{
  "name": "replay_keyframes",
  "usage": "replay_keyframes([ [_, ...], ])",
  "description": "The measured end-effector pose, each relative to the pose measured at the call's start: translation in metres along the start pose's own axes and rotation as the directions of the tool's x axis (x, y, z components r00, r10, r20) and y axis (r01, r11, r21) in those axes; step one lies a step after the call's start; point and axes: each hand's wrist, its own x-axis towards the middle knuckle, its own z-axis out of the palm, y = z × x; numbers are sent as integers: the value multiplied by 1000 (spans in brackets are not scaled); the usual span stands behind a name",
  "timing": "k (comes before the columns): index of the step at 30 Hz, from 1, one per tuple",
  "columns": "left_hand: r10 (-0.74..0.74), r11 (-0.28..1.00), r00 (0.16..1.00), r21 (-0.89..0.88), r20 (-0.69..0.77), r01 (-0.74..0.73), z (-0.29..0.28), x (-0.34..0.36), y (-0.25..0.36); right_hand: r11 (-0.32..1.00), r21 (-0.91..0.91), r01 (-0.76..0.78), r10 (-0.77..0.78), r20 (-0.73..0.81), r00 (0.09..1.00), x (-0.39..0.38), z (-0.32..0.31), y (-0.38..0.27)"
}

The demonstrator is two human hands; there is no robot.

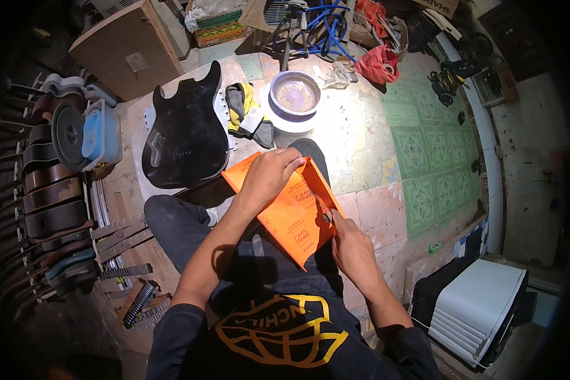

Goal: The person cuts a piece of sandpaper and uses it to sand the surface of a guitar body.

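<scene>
My left hand [270,172] pinches the upper edge of an orange sheet of sandpaper [253,166], printed side up and folded over along its right edge, resting over my lap. My right hand [351,247] is closed at that fold, on a small dark metallic item [327,215] that is mostly hidden by fingers and paper. A black electric guitar body [183,139] lies flat beyond my left knee, beside a yellow and grey cloth [240,107]. A shallow round bowl [294,92] with a stained inside stands on the floor ahead of me.
Several guitar bodies [54,209] stand racked at the left, beside blue plastic tubs [98,136] and scattered wood pieces. A board [120,47], blue hose [329,35] and red bags [380,63] lie at the back. A white, black-cased appliance [472,307] sits low right, near green floor tiles [418,145].
</scene>
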Motion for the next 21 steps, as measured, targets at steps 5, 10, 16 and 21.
replay_keyframes([
  [5,-24,1000,999,-21,-25,24,3,-1,-5,999,-36,10,-11,-28,1000,-3,0,8],
  [10,-136,990,991,-40,14,136,-2,-4,-22,986,164,-14,4,62,998,0,-31,11],
  [16,-197,971,977,-125,80,206,18,-10,-51,946,315,-77,132,-157,979,12,-28,13],
  [21,-389,895,918,-206,73,396,34,-29,-31,991,134,-5,34,-214,976,25,-9,11],
])
